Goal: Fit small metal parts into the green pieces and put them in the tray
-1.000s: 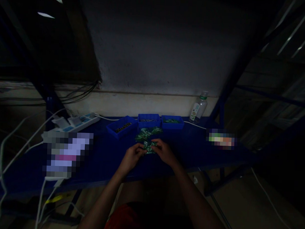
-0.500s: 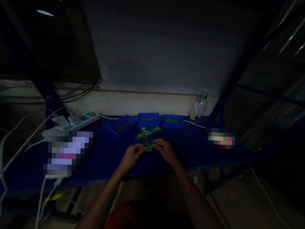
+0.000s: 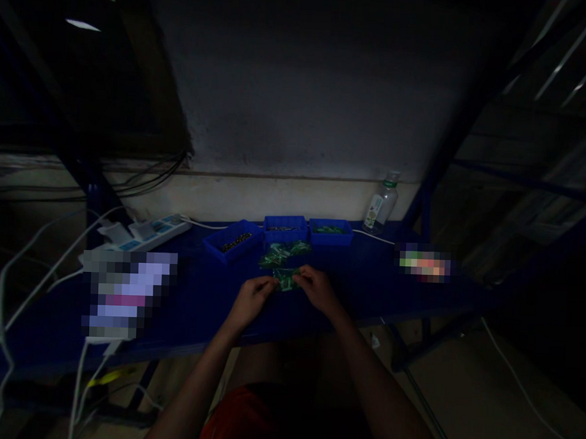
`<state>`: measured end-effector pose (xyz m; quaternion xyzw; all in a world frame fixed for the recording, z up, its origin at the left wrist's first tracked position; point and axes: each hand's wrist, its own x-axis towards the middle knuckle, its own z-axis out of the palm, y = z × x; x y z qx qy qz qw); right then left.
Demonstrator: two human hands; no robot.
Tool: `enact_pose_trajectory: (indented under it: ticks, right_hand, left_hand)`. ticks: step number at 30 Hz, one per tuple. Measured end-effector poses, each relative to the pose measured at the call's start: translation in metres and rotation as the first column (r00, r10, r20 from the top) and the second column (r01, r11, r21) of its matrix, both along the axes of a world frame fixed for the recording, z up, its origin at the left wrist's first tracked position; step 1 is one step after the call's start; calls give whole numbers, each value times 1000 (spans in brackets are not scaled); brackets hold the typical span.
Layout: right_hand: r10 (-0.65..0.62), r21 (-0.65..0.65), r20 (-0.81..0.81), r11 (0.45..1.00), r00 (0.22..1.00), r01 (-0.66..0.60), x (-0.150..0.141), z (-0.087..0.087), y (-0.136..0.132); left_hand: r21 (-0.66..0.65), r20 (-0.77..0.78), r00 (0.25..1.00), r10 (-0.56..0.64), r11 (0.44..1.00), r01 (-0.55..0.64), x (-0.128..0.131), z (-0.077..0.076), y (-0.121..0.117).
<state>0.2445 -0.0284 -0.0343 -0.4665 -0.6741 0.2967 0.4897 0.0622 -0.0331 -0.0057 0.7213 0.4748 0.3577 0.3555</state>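
Pinching a small green packet (image 3: 285, 281) just below frame center, left hand (image 3: 252, 299) on its left end, right hand (image 3: 316, 289) on its right; more green packets (image 3: 283, 252) right above; then three blue bins (image 3: 286, 235) mid-frame; clear bottle (image 3: 382, 206) center-right; power strip (image 3: 145, 239) at left.

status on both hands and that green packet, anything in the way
Left hand, right hand: fingers closed on green packet, one side each. More packets just beyond. No obstruction visible between hands.
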Motion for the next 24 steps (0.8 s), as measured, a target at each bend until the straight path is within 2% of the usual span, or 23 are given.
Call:
enact_pose_trajectory:
  ticks: [4, 6, 10, 14, 18, 24]
  right_hand:
    - [-56, 96, 39, 994, 998, 52, 1, 2, 1]
    - [-75, 96, 35, 993, 997, 72, 2, 0, 2]
    - [48, -52, -5, 997, 999, -48, 2, -5, 2]
    - [131, -117, -140, 982, 981, -148, 0, -3, 1]
    - [116, -140, -241, 978, 964, -153, -1, -2, 3]
    - [102, -114, -159, 986, 982, -121, 1, -4, 4]
  left_hand:
    - [103, -38, 998, 57, 993, -52, -1, -1, 1]
    - [131, -33, 995, 91, 988, -86, -2, -4, 3]
    - [44, 95, 983, 156, 986, -161, -4, -11, 8]
    - [-104, 184, 972, 143, 987, -126, -5, -11, 8]
    - [-132, 282, 953, 114, 988, -79, -5, -6, 6]
    - [-128, 280, 957, 82, 991, -48, -3, -5, 6]
